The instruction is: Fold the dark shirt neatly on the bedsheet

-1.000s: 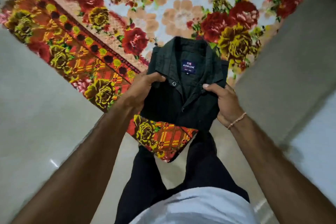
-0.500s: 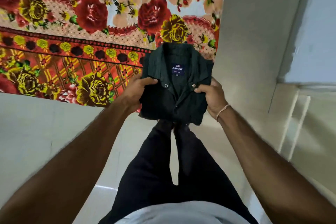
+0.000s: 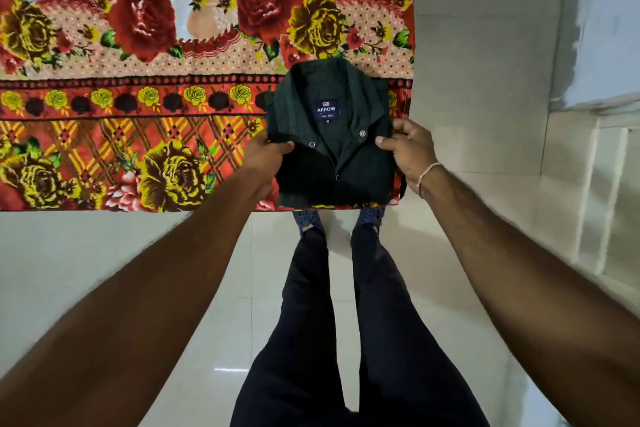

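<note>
Head view: left hand (image 3: 266, 158) and right hand (image 3: 407, 149) are pinching the folded dark shirt (image 3: 332, 156) at the bedsheet's (image 3: 138, 135) near right corner, risking its slipping off.

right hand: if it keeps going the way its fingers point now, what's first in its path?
The right hand points inward, thumb pinching the folded dark shirt. It meets the shirt at once; beyond that, probably the left hand.

The folded shirt (image 3: 332, 156) sits at the bedsheet's (image 3: 138, 87) near right corner, collar toward the far side, its near edge along the bedsheet's near edge; the left hand (image 3: 266, 158) holds its left side and the right hand (image 3: 408, 149) its right side. The bedsheet lies on the floor (image 3: 104, 260); the person's feet (image 3: 308, 218) stand on the floor just before the bedsheet's near edge, below the shirt; a wall (image 3: 485, 28) runs along the bedsheet's right edge.
</note>
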